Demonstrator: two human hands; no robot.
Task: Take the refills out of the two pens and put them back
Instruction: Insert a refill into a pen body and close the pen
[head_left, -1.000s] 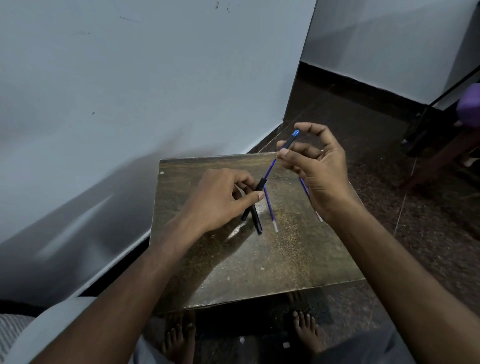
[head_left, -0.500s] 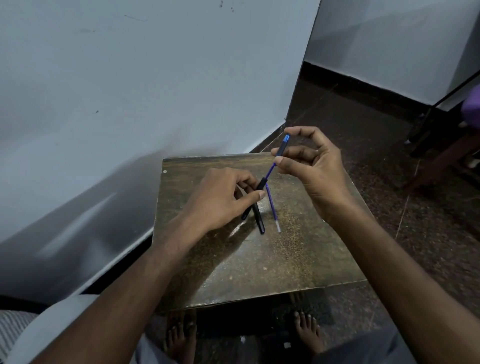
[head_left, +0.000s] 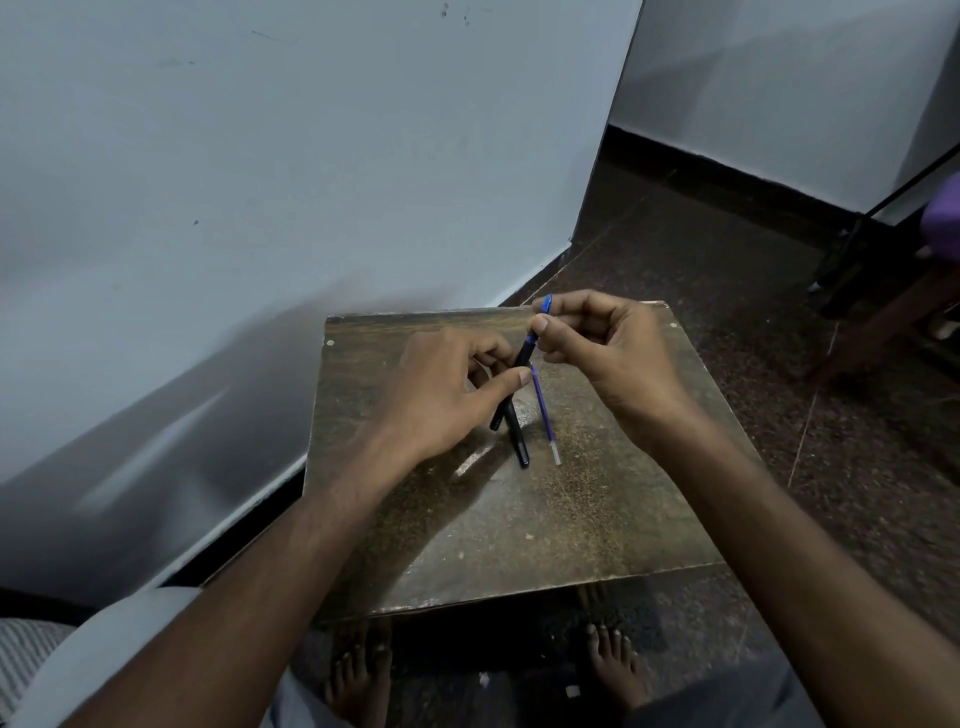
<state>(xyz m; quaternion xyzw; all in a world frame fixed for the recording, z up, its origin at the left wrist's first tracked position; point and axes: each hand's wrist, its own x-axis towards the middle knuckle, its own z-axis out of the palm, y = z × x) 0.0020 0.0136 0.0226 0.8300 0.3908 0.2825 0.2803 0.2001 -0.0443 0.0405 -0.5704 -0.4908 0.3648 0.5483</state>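
My left hand (head_left: 447, 395) grips a black pen barrel (head_left: 514, 376), tilted up to the right above the small brown table (head_left: 519, 545). My right hand (head_left: 613, 353) pinches the blue end of a refill (head_left: 545, 306) that sits in the barrel's upper end; only a short blue stretch shows between barrel and fingers. A second black pen barrel (head_left: 518, 441) lies on the table under my left hand. Right of it, a loose blue refill (head_left: 544, 415) lies flat with its pale tip toward me.
A pale wall stands close along the table's left and far side. Dark speckled floor lies to the right, with a wooden chair leg (head_left: 883, 322) and a black stand at the far right. My bare feet (head_left: 613, 670) are under the table's near edge.
My right hand has moved down and left toward my left hand. The refill has slid further into the barrel, so less blue shows. The parts on the table have not moved.
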